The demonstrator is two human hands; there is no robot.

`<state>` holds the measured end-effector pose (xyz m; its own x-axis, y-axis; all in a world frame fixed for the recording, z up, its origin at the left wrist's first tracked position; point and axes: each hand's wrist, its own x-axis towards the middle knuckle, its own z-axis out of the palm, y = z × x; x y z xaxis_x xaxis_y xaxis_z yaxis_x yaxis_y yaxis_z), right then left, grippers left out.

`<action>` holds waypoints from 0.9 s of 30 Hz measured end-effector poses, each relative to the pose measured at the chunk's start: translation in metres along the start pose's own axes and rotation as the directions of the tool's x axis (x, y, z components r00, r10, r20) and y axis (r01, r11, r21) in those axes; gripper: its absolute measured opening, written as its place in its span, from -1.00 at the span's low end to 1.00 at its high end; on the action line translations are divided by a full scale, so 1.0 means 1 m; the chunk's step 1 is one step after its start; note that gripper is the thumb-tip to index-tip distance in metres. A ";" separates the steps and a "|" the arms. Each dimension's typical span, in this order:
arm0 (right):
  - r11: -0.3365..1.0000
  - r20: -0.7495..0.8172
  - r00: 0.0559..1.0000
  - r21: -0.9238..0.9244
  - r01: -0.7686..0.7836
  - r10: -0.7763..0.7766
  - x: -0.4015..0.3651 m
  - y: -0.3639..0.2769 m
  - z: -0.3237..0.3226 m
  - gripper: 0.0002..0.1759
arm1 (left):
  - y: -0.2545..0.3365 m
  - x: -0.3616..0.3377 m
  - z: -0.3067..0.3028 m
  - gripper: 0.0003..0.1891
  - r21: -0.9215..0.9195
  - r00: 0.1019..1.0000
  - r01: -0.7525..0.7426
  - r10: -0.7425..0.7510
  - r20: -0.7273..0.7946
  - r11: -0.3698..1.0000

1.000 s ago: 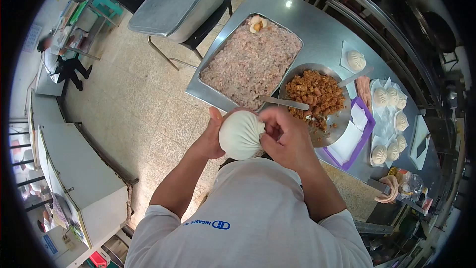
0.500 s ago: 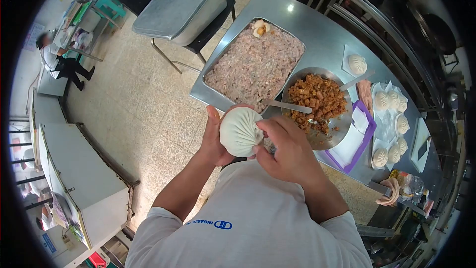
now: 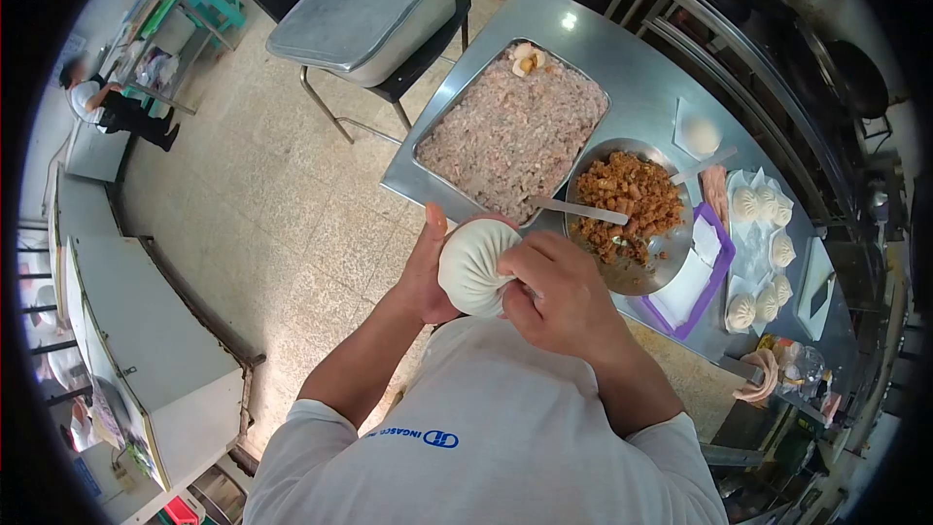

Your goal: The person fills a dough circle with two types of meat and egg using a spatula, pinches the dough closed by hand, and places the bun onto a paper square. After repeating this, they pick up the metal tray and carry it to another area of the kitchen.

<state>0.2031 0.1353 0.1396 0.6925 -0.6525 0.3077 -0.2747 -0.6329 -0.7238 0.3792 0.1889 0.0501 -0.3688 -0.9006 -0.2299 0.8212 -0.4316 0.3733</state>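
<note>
- white dough bun (image 3: 466, 272): located between both hands, in front of the torso, near the bench (image 3: 622, 68) edge; pleats gather toward its right side.
- left hand (image 3: 428, 277): curved around the bun's left side and supporting it; thumb raised.
- right hand (image 3: 554, 287): fingers and thumb pinching the gathered dough.
- metal tray (image 3: 420, 154): on the bench, filled with pinkish minced filling (image 3: 505, 136).
- steel bowl (image 3: 632, 278): just beside the tray, containing brown chunky filling (image 3: 627, 199).
- flat metal spatula (image 3: 588, 212): spans from the tray's near corner to over the bowl.
- purple-rimmed tray (image 3: 721, 262): beside the bowl, holding white paper (image 3: 683, 292).
- pleated buns (image 3: 746, 204): grouped on paper beyond the purple-rimmed tray.
</note>
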 end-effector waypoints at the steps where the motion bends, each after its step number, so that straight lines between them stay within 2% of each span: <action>1: 1.000 0.012 1.000 -0.024 0.013 -0.013 0.001 0.002 0.003 -0.83 | 0.001 0.000 0.000 0.07 0.038 1.000 0.008 -0.007 -0.028 0.999; 2: 0.998 0.023 0.999 -0.048 0.026 -0.025 0.001 0.003 0.006 -0.82 | 0.003 -0.001 0.003 0.07 0.034 1.000 0.010 -0.010 -0.024 0.999; 4: 0.996 0.017 0.999 -0.080 -0.026 0.027 0.000 0.004 0.013 -0.82 | 0.009 -0.004 0.014 0.03 0.025 0.971 -0.101 0.104 -0.217 0.995; 6: 0.991 0.012 0.997 -0.107 -0.080 0.082 0.000 0.000 0.019 -0.81 | 0.007 -0.004 0.007 0.02 -0.051 0.968 -0.118 0.103 -0.228 0.992; 8: 0.997 -0.050 0.999 -0.073 -0.015 0.011 0.005 -0.007 0.023 -0.77 | 0.008 -0.005 0.004 0.00 -0.121 0.965 -0.137 0.105 -0.242 0.983; 10: 1.000 -0.060 0.998 -0.014 0.011 -0.012 0.012 -0.026 0.011 -0.72 | 0.013 -0.007 0.004 -0.01 -0.271 0.994 -0.097 0.082 -0.066 0.958; 12: 0.998 -0.070 0.997 0.045 0.034 -0.031 0.013 -0.031 0.007 -0.67 | 0.016 -0.007 0.003 -0.01 -0.275 0.994 -0.107 0.104 -0.023 0.955; 14: 0.985 -0.118 0.982 -0.108 0.133 -0.146 0.010 -0.029 0.007 -0.57 | 0.017 -0.005 0.003 0.00 -0.280 0.992 -0.108 0.120 0.029 0.954; 16: 0.982 -0.094 0.988 -0.155 0.108 -0.123 0.011 -0.031 0.013 -0.61 | 0.015 -0.004 0.004 0.00 -0.316 0.990 -0.062 0.097 0.098 0.947; 20: 0.958 -0.078 0.994 -0.281 0.050 -0.075 0.003 -0.023 0.026 -0.75 | 0.007 -0.002 0.007 0.00 -0.289 0.996 -0.017 0.042 0.080 0.957; 24: 0.947 -0.054 0.997 -0.318 0.040 -0.060 -0.014 -0.013 0.023 -0.79 | -0.010 0.003 0.004 -0.01 -0.332 0.997 0.060 -0.044 0.056 0.942; 26: 0.933 -0.067 0.991 -0.348 0.090 -0.120 -0.025 -0.010 0.016 -0.74 | -0.018 0.003 0.011 -0.02 -0.331 0.995 0.094 -0.075 0.070 0.939; 27: 0.930 -0.079 0.990 -0.358 0.080 -0.116 -0.030 -0.008 0.012 -0.74 | -0.021 0.003 0.018 -0.03 -0.307 0.995 0.092 -0.099 -0.009 0.947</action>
<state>0.1922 0.1652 0.1287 0.6646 -0.6058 0.4373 -0.4389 -0.7902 -0.4277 0.3532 0.1942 0.0578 -0.4444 -0.8531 -0.2734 0.8778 -0.4756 0.0570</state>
